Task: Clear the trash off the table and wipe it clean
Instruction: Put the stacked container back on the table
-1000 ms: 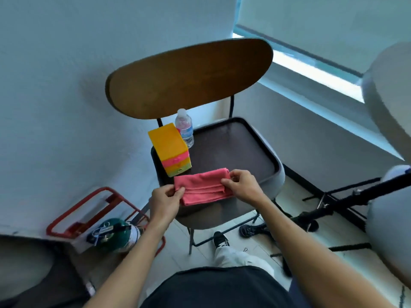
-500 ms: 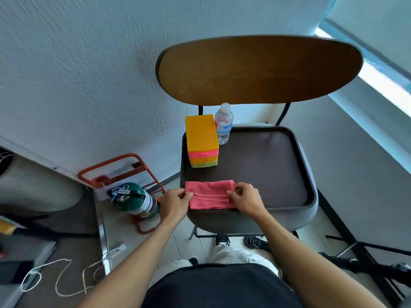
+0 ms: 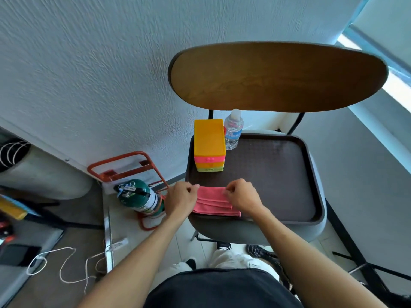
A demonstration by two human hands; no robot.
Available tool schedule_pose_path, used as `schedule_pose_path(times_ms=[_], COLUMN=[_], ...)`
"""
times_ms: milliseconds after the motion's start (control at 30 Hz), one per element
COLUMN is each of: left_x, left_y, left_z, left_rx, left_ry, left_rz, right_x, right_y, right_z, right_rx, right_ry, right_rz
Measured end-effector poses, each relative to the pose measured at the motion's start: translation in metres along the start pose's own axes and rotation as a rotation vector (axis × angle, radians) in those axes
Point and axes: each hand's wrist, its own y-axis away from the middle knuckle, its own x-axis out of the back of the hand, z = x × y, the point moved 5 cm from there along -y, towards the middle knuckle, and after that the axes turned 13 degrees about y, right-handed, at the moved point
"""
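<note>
Both hands curled over folded pink cloth point(image 3: 213, 202) at tray's point(image 3: 311, 174) near edge: left hand point(image 3: 182, 196) pinching left end, right hand point(image 3: 241, 196) pinching top fold; tray bare rightward

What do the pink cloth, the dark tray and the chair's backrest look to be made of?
Pink cloth: soft woven fabric, probably microfibre; it lies in limp folds with stitched edges. Dark tray: likely moulded plastic, matte, with a fine grid texture and raised rim. Backrest: wood or veneer, smooth, with visible grain.

Textured white wall point(image 3: 93, 70); chair point(image 3: 278, 76) with wooden backrest; bright window point(image 3: 398, 85) at right; pale tiled floor point(image 3: 131, 232).
</note>
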Motion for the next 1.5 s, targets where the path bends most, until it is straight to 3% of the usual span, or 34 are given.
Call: schedule_pose_path(times_ms=[100, 233, 467, 767, 1133, 1500], left_x=[-0.004, 0.000, 0.011, -0.004, 0.002, 0.047], left_y=[-0.003, -0.012, -0.037, -0.062, -0.067, -0.044], left_z=[-0.001, 0.001, 0.022, 0.047, 0.042, 0.062], left_rx=[0.017, -0.011, 0.027, 0.090, 0.045, -0.110], left_ry=[0.005, 0.087, 0.450, 0.751, 0.713, 0.717], left_rz=[-0.058, -0.060, -0.010, -0.195, -0.148, -0.108], right_x=[-0.003, 0.003, 0.041, 0.049, 0.045, 0.067], right_y=[-0.001, -0.008, -0.029, -0.047, -0.046, -0.006], right_z=[-0.006, -0.005, -0.008, -0.032, -0.040, -0.062], right_rx=[0.020, 0.018, -0.067, -0.069, -0.094, -0.042], right_ry=[0.124, 0.075, -0.524, -0.797, -0.846, -0.937], right_rz=[-0.084, -0.158, 0.053, -0.030, 0.005, 0.090])
